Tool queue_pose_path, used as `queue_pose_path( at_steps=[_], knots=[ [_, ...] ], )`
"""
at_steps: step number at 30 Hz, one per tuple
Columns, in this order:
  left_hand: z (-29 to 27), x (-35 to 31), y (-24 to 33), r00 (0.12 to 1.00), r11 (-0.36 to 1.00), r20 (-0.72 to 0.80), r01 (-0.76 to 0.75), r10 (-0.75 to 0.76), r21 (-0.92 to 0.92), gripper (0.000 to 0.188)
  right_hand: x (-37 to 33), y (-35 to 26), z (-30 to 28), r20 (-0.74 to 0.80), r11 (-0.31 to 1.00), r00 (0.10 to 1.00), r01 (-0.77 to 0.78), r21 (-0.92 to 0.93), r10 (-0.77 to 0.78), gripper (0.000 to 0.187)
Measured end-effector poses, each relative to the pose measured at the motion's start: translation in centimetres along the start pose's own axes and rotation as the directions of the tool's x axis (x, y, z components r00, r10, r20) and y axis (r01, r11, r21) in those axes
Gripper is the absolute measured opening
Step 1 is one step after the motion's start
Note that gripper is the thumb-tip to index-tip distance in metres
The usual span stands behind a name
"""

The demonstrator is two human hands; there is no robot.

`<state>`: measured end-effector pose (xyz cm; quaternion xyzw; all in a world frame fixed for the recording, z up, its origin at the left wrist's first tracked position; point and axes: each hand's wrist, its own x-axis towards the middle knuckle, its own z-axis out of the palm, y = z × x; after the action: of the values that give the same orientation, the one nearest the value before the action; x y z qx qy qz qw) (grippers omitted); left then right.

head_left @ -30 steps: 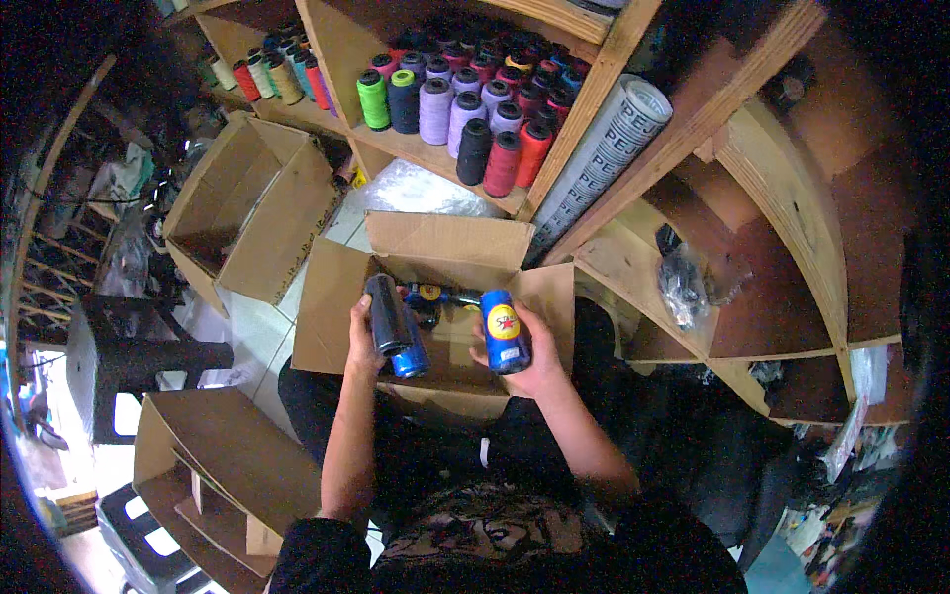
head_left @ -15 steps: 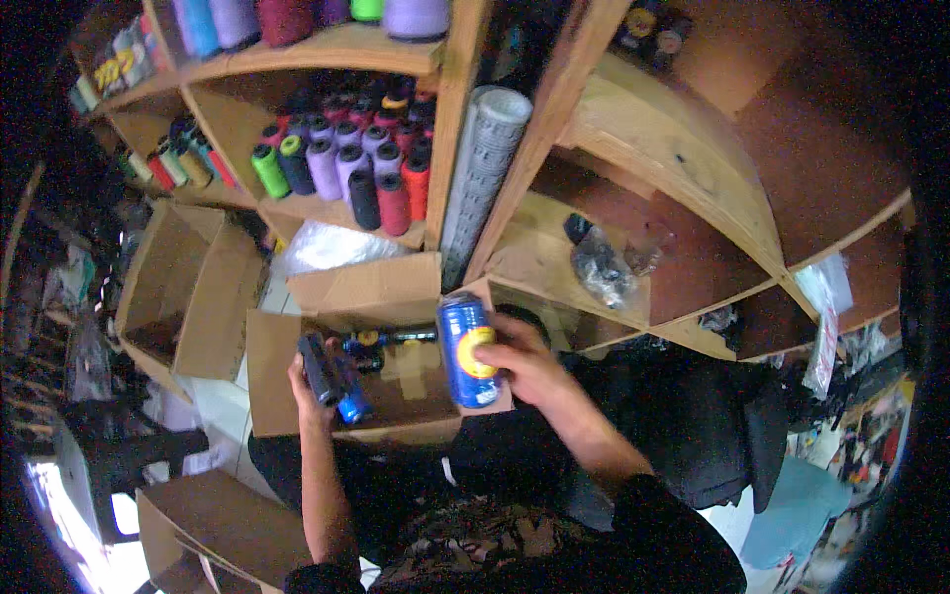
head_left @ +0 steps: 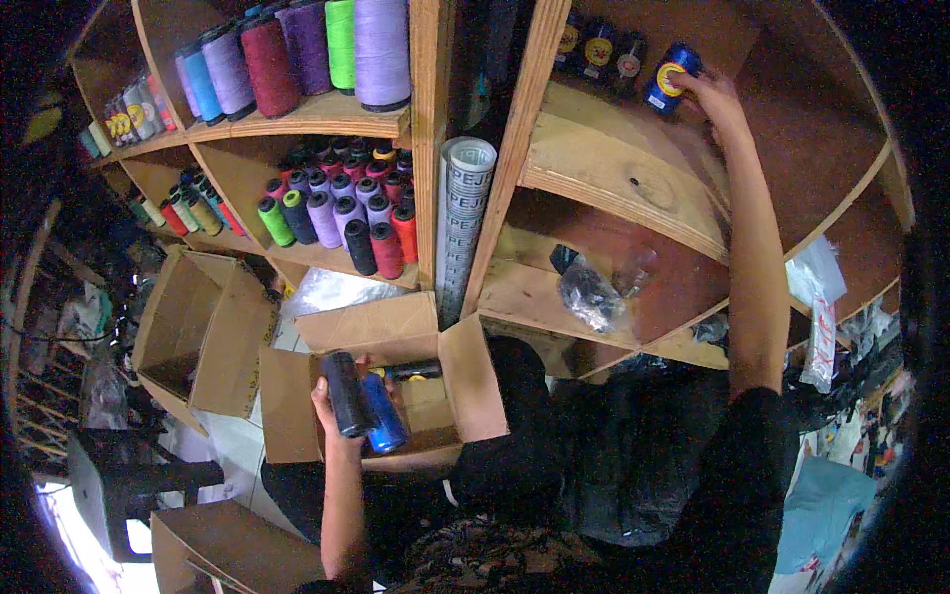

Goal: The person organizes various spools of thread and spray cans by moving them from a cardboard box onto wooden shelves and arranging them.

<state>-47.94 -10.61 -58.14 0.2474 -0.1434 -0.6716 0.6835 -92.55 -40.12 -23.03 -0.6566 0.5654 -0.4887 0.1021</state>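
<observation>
My right hand [head_left: 711,94] reaches up to a wooden shelf [head_left: 633,178] and grips a blue thread spool [head_left: 669,77] with a yellow end label, set beside several dark spools [head_left: 600,48] in the same row. My left hand [head_left: 331,408] stays low over an open cardboard box [head_left: 465,381] on my lap. It holds two spools together, a black one [head_left: 345,392] and a blue one [head_left: 382,414]. More spools lie inside the box.
Shelves at the left hold many coloured thread spools [head_left: 336,213] and larger cones [head_left: 297,54]. A rolled printed sheet [head_left: 461,223] stands against the upright. Clear plastic bags [head_left: 594,292] lie on the lower shelf. A second open box [head_left: 198,327] sits on the floor at the left.
My right hand has lifted the blue spool from above the box up to the upper shelf. My view has tilted upward. The left hand still holds its two spools over the box.
</observation>
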Motion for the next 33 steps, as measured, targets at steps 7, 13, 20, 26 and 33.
queue_pose_path(
  at_steps=[7,13,20,26,33],
  knots=[
    [1.8,-1.4,-0.7,0.999,0.997,0.011,-0.035,0.034,0.075,0.07,5.3,1.6,1.6,0.081,0.904,0.974,-0.166,-0.393,0.214,0.039],
    [-1.7,-0.9,-2.5,0.986,0.992,-0.119,-0.114,0.119,0.048,0.067,7.7,7.0,2.1,0.164,0.998,0.985,-0.059,0.008,0.057,0.02],
    [0.5,-1.5,-2.1,0.998,1.0,-0.053,-0.022,0.021,-0.013,0.067,10.0,10.4,1.9,0.292,0.991,0.948,-0.134,0.005,0.127,0.02],
    [6.0,0.0,-1.3,0.977,0.987,-0.2,-0.043,0.074,0.153,0.067,10.3,11.3,0.3,0.373,0.97,0.902,-0.243,0.024,0.217,0.027],
    [9.2,-0.1,-1.2,0.997,0.95,-0.063,-0.032,0.054,0.31,0.055,4.1,-0.4,-4.5,0.263,0.943,0.963,0.139,-0.304,-0.057,0.025]
  ],
)
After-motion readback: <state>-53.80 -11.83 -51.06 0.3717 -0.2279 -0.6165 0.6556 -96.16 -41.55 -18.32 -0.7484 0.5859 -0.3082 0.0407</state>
